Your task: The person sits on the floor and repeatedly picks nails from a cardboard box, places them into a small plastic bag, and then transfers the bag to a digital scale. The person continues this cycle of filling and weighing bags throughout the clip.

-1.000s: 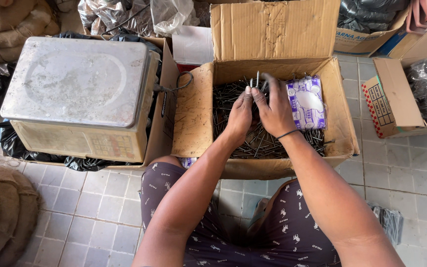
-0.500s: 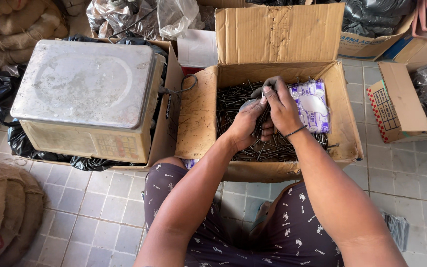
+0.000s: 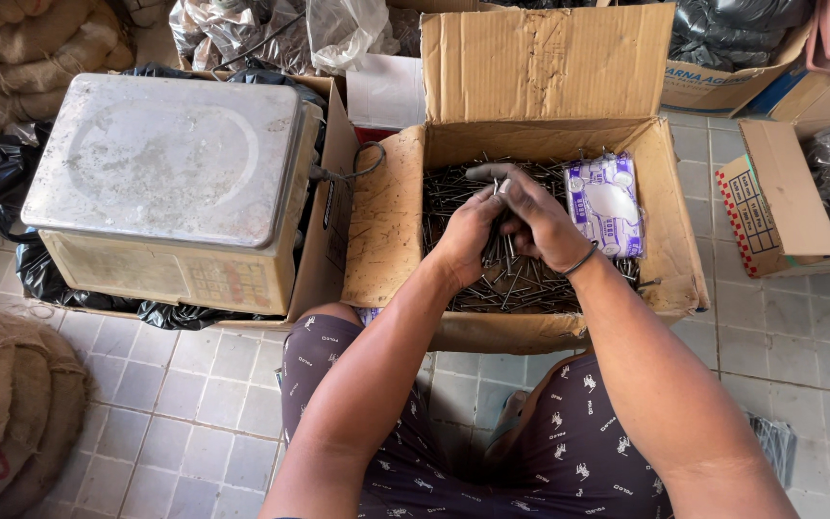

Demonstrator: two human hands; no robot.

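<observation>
Both hands, the left hand (image 3: pixel 468 235) and the right hand (image 3: pixel 540 223), are pressed together around a small bunch of nails (image 3: pixel 501 252) above the open cardboard box (image 3: pixel 391 221), so a sharp point can prick a palm or nails can slip back down.

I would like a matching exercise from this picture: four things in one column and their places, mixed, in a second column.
Things:
1. grey metal weighing scale
2. purple-and-white printed packet
3. brown burlap sacks
4. bunch of dark steel nails

Places:
A. floor, lower left corner
B. between left hand and right hand
C. on the left carton
D. right side inside the open cardboard box

Pairs: 1-C, 2-D, 3-A, 4-B
</observation>
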